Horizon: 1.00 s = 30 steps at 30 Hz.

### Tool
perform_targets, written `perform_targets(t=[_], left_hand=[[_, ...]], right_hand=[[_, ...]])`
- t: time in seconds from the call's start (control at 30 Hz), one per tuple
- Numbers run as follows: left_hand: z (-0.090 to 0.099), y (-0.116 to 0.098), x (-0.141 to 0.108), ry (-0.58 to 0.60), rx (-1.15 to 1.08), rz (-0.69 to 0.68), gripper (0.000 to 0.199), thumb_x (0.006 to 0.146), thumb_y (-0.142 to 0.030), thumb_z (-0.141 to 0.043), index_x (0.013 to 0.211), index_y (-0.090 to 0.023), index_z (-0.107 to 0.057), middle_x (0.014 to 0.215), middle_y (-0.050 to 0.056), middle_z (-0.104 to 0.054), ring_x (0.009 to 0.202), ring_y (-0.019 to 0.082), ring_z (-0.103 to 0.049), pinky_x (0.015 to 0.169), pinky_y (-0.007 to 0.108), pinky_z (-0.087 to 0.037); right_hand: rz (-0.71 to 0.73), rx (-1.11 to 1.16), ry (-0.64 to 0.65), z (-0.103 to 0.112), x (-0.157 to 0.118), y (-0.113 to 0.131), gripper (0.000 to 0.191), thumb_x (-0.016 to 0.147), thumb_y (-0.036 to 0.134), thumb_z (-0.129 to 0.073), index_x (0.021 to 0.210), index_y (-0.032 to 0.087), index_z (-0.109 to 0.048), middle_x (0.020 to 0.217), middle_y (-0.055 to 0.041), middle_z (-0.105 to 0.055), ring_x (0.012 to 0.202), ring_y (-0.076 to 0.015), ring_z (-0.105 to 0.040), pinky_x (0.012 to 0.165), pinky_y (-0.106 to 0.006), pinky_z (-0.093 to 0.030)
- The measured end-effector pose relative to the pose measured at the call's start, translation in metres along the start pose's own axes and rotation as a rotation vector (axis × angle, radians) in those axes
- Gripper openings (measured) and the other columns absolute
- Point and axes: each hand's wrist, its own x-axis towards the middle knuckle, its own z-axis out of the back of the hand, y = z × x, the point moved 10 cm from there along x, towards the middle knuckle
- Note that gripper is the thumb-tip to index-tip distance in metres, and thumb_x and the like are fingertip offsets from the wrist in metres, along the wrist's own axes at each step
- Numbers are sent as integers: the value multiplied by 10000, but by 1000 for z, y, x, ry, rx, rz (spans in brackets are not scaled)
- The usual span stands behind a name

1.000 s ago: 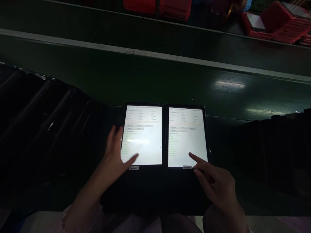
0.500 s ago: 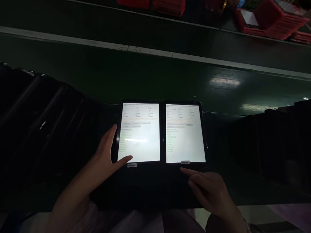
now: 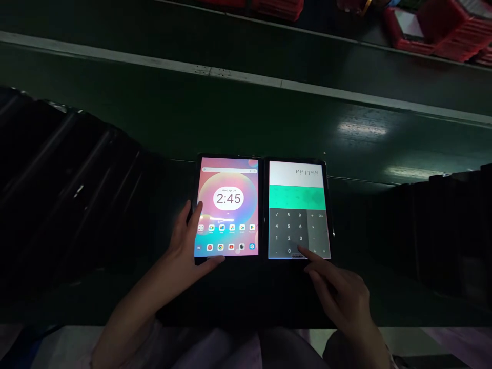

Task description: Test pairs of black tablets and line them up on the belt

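Observation:
Two lit tablets lie side by side in front of me. The left tablet [image 3: 227, 205] shows a pink and blue home screen with a clock at 2:45 and rows of app icons. On the right tablet [image 3: 298, 197] is a calculator with a green band and dark number keys. My left hand [image 3: 184, 251] is open at the left tablet's lower left corner, fingers over its left side and thumb at the bottom edge. My right hand [image 3: 342, 289] points its index finger at the right tablet's bottom, by a small barcode label [image 3: 297, 255]; the other fingers are curled and hold nothing.
Dark slab-like items stand in a row at the left [image 3: 73, 189], and a similar dark stack [image 3: 449, 225] is at the right. Beyond a pale strip [image 3: 246, 77] across the green work surface [image 3: 230, 118], red trays [image 3: 453, 31] are piled at the back.
The left screen went from a white test list to the home screen, the right one from a similar list to the calculator. My right index finger moved up onto the right tablet's lower edge.

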Motion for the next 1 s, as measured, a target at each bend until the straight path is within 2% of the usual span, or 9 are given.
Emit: perform_targets(t=[0.07,0.17,0.23,0.33,0.47,0.63,0.73,0.8,1.0], left_hand=[[7,4,5,-7,-66,5,1056,896,-649,-683,1722,-392,-77,1817,148,-128,1642,481,-206,1182,706,-433],[14,19,13,15,-205,85,1016,894,-671,-672,1716,-415,-133,1822,105,-175,1632,465,-259,1170,658,-479],[17,27,15,23,-286,130,1007,887,-662,-681,1713,-422,-158,1817,88,-214,1621,461,-290,1154,641,-506],[22,35,18,2,-347,152,962,902,-636,-663,1710,-403,-199,1806,76,-260,1620,433,-308,1204,624,-461],[19,37,20,67,-325,110,976,881,-653,-671,1706,-381,-226,1816,79,-227,1649,417,-231,1262,632,-362],[9,25,15,129,-184,3,1122,834,-686,-704,1729,-314,-139,1834,141,-104,1672,447,-77,1262,692,-300],[6,18,10,96,-164,-32,1155,828,-690,-723,1734,-320,-110,1836,147,-60,1667,464,-89,1244,703,-324],[6,20,8,100,-211,-26,1098,876,-676,-689,1734,-350,-87,1841,122,-53,1669,442,-116,1250,672,-338],[10,42,9,135,-297,97,994,939,-652,-639,1728,-423,-79,1845,64,-92,1662,418,-170,1260,655,-325]], right_hand=[[33,23,2,2,1,4,242,1072,142,-525,1025,237,-743,1111,-71,-857,490,-109,-712,454,-218,-540],[76,39,29,-1,3,8,243,1064,125,-529,1090,222,-750,1061,-68,-865,505,-114,-724,455,-220,-536],[89,39,47,-5,5,9,245,1064,123,-529,1058,223,-753,1064,-60,-865,474,-102,-700,443,-223,-524],[86,43,56,-10,9,11,258,1070,124,-523,1010,225,-753,1078,-54,-864,448,-89,-671,443,-223,-518],[110,41,66,-15,16,19,254,1097,155,-506,1010,205,-740,1043,-60,-867,465,-91,-684,464,-221,-524],[150,15,90,-19,21,26,313,1124,207,-474,892,208,-683,979,-76,-868,537,-119,-755,485,-213,-548],[132,15,91,-19,22,23,309,1104,195,-501,849,211,-674,971,-86,-867,562,-142,-779,482,-209,-565],[123,26,80,-17,22,21,288,1083,173,-527,843,212,-680,991,-80,-867,574,-147,-786,497,-209,-582],[89,18,33,-9,23,15,286,1058,146,-549,824,220,-696,1012,-51,-867,455,-108,-705,432,-217,-527]])
